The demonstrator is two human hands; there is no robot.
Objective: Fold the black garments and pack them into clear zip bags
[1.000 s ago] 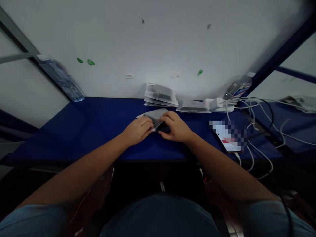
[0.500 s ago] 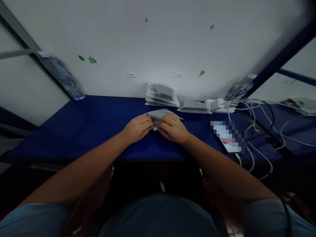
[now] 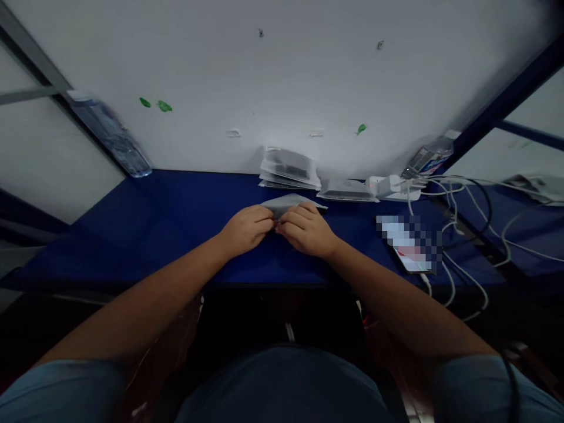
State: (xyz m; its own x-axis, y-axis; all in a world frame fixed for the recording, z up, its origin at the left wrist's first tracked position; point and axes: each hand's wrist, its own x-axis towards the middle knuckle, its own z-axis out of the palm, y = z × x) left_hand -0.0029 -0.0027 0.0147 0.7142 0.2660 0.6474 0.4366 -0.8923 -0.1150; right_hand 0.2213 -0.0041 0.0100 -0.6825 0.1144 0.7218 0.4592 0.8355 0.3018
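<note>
A greyish translucent plastic bag (image 3: 286, 201) is held low over the blue tabletop (image 3: 176, 223). Both hands pinch its near edge, close together. My left hand (image 3: 249, 230) has its fingers closed on the bag's left part. My right hand (image 3: 308, 229) curls over the right part, and its fingers hide much of the bag. Just behind lies a stack of similar bags (image 3: 288, 167) with dark contents, against the wall. One more flat bag (image 3: 347, 189) rests to the right of that stack.
A phone (image 3: 408, 244) with a lit screen lies at the right, a cable plugged in. White chargers (image 3: 390, 187) and tangled cables (image 3: 453, 229) are behind it. Plastic bottles stand at the left (image 3: 112, 135) and right (image 3: 432, 154) back corners. A white wall (image 3: 308, 70) closes the back.
The small white corner of the bag that showed below the fingers is now mostly covered. Both hands stay nearly in place, fingertips shifting slightly along the bag's edge.
</note>
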